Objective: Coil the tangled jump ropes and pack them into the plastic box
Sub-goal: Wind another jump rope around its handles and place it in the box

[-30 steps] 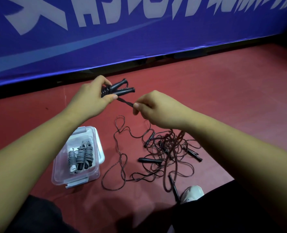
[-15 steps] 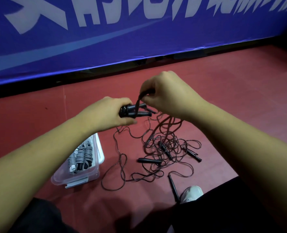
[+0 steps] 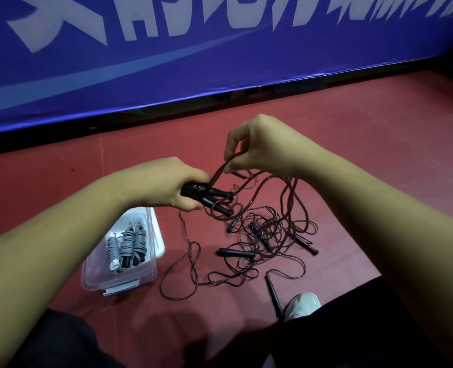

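Nearby, a clear box (image 3: pixel 92 274) on the red floor (image 3: pixel 379 155) holds coiled ropes (image 3: pixel 125 248), just left of a loose tangle (image 3: pixel 262 240). Above, the left hand (image 3: pixel 166 181) grips two cord-wrapped handles (image 3: pixel 214 201); the right hand (image 3: pixel 259 144) pinches a cord loop (image 3: pixel 218 172). A blue banner (image 3: pixel 220 70) stands behind.

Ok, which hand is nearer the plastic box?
Left. The left hand grips rope handles near the plastic box's far end; the right hand pinches cord farther right, over the tangle.
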Tool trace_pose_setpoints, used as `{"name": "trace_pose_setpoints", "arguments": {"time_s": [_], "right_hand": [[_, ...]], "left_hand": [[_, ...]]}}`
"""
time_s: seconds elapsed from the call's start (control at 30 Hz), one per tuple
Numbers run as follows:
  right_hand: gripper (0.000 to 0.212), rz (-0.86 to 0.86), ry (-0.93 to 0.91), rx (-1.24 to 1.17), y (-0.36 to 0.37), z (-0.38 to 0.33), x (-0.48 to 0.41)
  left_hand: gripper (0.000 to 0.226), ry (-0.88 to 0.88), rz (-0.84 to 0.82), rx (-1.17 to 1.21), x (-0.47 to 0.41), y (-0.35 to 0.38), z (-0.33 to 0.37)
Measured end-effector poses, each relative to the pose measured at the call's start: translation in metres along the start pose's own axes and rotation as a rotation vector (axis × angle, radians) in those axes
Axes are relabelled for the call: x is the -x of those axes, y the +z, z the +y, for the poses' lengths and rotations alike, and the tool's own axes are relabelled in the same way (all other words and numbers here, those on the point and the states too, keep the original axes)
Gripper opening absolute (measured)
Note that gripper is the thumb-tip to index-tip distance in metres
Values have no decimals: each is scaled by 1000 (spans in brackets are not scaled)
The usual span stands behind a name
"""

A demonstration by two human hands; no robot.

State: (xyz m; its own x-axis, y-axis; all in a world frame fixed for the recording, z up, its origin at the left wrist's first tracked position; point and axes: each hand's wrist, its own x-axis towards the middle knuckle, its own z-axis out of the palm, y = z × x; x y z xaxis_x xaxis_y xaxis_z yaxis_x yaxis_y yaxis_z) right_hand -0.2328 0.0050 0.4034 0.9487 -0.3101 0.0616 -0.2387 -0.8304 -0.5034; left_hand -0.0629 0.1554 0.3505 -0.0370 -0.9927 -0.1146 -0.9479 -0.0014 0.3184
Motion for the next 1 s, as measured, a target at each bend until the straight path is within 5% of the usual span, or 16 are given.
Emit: {"name": "trace_pose_setpoints", "arguments": {"time_s": [0.37, 0.63, 0.77, 0.87, 1.0], "right_hand": [[19, 4, 41, -339, -3, 32, -2], [22, 19, 83, -26, 7, 38, -5], [22, 32, 71, -71, 6, 41, -4], [31, 28, 92, -160, 9, 45, -2], [31, -12, 146, -335, 15, 41, 0]], "left_hand": [[23, 63, 202, 350, 10, -15, 6], [28, -51, -55, -98, 12, -12, -14], [19, 91, -53, 161, 11, -7, 11], [20, 75, 102, 279, 12, -12, 13], [72, -12, 282, 718, 11, -15, 10]]}}
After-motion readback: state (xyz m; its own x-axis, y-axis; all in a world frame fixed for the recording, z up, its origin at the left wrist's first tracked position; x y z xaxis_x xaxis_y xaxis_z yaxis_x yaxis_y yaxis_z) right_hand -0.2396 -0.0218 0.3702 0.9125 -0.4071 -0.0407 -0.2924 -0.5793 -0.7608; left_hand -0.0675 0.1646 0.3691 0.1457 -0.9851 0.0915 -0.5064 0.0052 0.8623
